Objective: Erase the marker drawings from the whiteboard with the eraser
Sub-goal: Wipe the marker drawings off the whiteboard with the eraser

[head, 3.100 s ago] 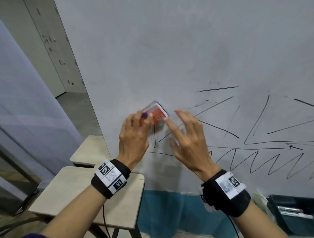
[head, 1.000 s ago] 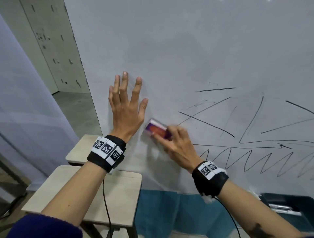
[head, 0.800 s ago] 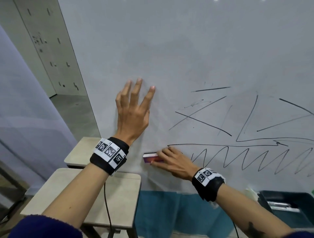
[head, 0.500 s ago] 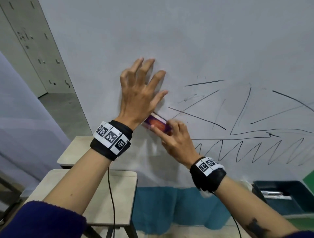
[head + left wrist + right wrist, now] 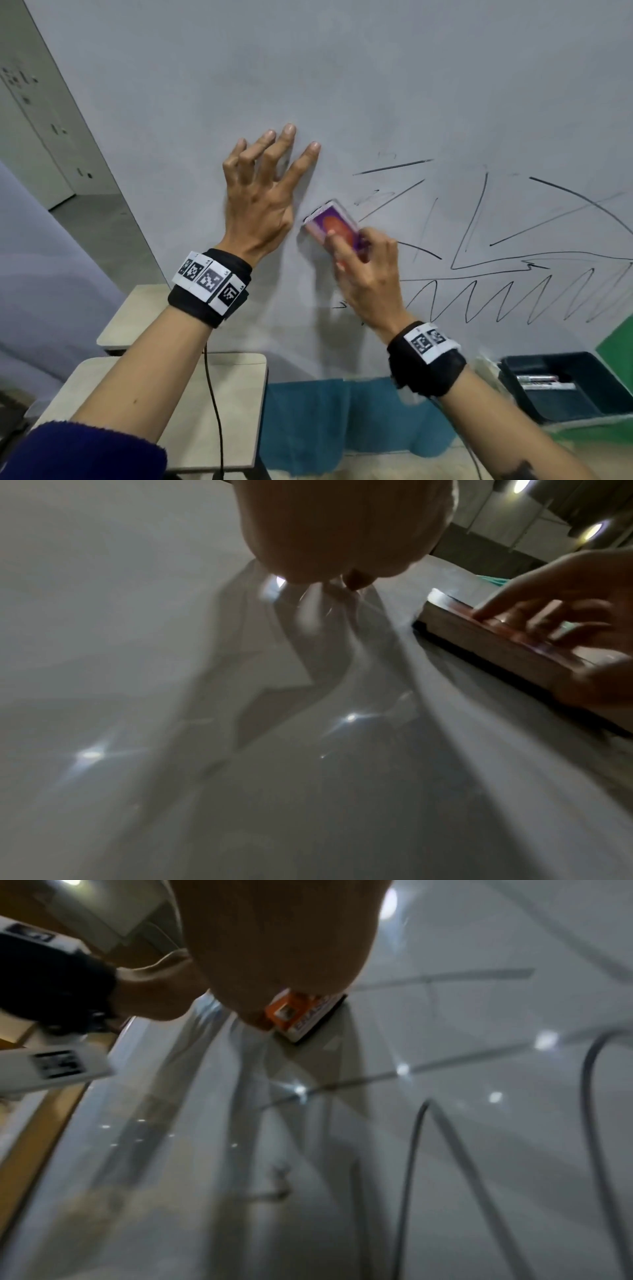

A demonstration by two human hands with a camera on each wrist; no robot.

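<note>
A large whiteboard (image 5: 342, 85) stands upright before me, with black marker lines (image 5: 496, 267) across its right half. My right hand (image 5: 366, 270) grips a small eraser (image 5: 330, 224) with a purple and orange back and presses it flat on the board, at the left end of the drawings. My left hand (image 5: 267, 178) is spread with its fingertips on bare board, just left of the eraser. In the left wrist view the eraser (image 5: 496, 639) lies under the right hand's fingers. The right wrist view shows an orange corner of the eraser (image 5: 301, 1015) below the palm.
Two beige desk tops (image 5: 205, 411) stand below the board's left part. A blue cloth (image 5: 342, 418) hangs under the board's lower edge. At the lower right sits a dark tray (image 5: 565, 387) holding markers. A green surface (image 5: 616, 339) shows at the right edge.
My right hand has swept the eraser down and back up over the left end of the drawings, and some lines there are gone. My left hand has shifted right along the board.
</note>
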